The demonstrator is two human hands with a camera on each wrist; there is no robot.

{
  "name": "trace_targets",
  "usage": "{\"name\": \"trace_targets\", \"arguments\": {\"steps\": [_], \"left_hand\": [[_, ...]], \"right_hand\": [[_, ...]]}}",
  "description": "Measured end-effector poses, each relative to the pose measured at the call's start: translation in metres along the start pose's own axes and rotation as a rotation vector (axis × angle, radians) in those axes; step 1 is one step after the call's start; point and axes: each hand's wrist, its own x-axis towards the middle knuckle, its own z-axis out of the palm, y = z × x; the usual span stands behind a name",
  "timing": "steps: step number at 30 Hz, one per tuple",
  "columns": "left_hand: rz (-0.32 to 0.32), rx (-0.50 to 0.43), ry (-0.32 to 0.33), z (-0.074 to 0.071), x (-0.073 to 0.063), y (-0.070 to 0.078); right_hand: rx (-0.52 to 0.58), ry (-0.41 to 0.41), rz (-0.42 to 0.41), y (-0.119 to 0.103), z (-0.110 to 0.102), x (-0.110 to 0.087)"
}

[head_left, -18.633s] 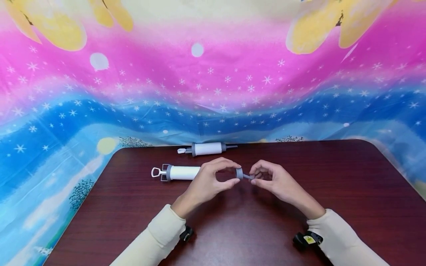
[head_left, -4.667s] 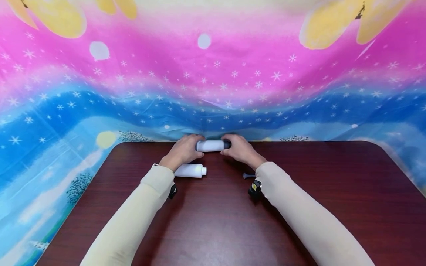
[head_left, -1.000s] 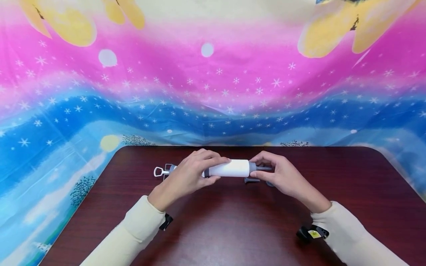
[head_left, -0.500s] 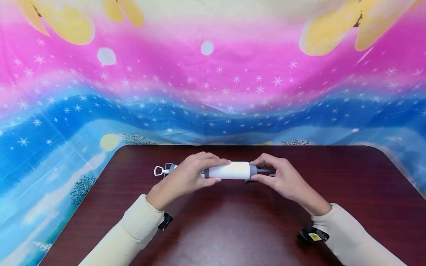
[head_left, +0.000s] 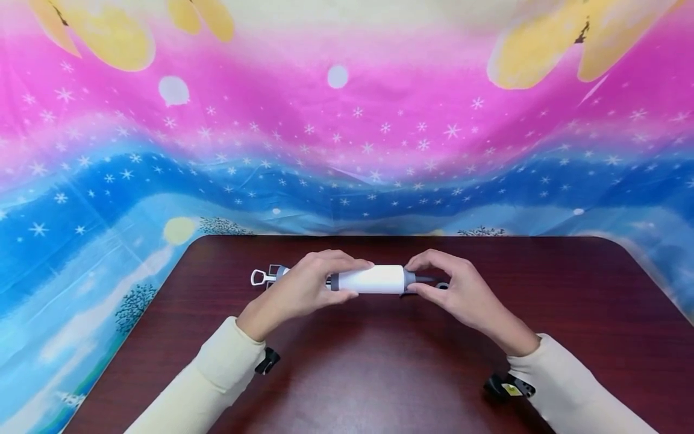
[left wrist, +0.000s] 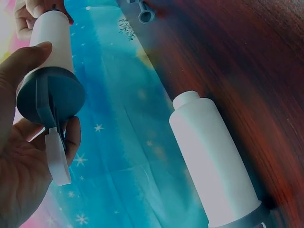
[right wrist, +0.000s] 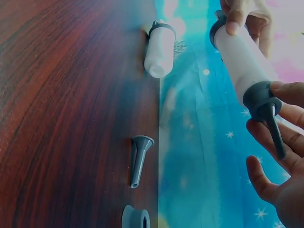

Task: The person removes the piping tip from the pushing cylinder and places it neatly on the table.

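Held level over the table between both hands is a syringe-like sausage stuffer (head_left: 374,279) with a white barrel, grey end caps and a thin grey nozzle (right wrist: 274,130) pointing right. My left hand (head_left: 303,286) grips the plunger end, thumb on the white barrel in the left wrist view; a white pull handle (left wrist: 57,159) sticks out below. My right hand (head_left: 461,286) pinches the grey nozzle cap (right wrist: 260,99) between thumb and fingers. Behind the left hand lies a second sausage stuffer (left wrist: 213,161), its middle hidden in the head view and its threaded end bare of a cap.
A loose grey funnel-shaped nozzle (right wrist: 139,159) and a grey ring cap (right wrist: 135,218) lie on the dark wood table (head_left: 352,374) below the right hand. A patterned cloth (head_left: 347,150) hangs along the table's far edge.
Earlier the hands held a loose ring cap and nozzle; those now lie on the table. The smaller stuffer was lifted from the back edge and brought nearer. Over the last second it sinks slightly.
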Motion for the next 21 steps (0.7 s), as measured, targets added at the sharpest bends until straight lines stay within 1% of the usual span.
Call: {"name": "trace_targets", "arguments": {"steps": [2, 5, 9, 13, 15, 21], "left_hand": [[0.003, 0.006, 0.0, 0.0, 0.0, 0.001], [0.005, 0.022, 0.003, -0.001, -0.002, 0.004], [0.012, 0.041, 0.018, -0.001, -0.003, 0.006], [0.03, 0.044, 0.04, -0.001, -0.004, 0.008], [0.04, 0.044, 0.048, -0.001, -0.004, 0.01], [0.052, 0.049, 0.05, 0.0, -0.004, 0.011]], "right_hand": [[0.021, 0.001, -0.003, -0.001, -0.001, 0.0], [0.036, -0.006, 0.015, -0.001, -0.002, 0.0], [0.028, -0.028, 0.082, 0.0, -0.004, -0.001], [0.088, -0.062, 0.138, 0.001, -0.005, -0.003], [0.117, -0.077, 0.15, 0.002, -0.005, -0.004], [0.127, -0.094, 0.157, 0.002, -0.006, -0.006]]}}
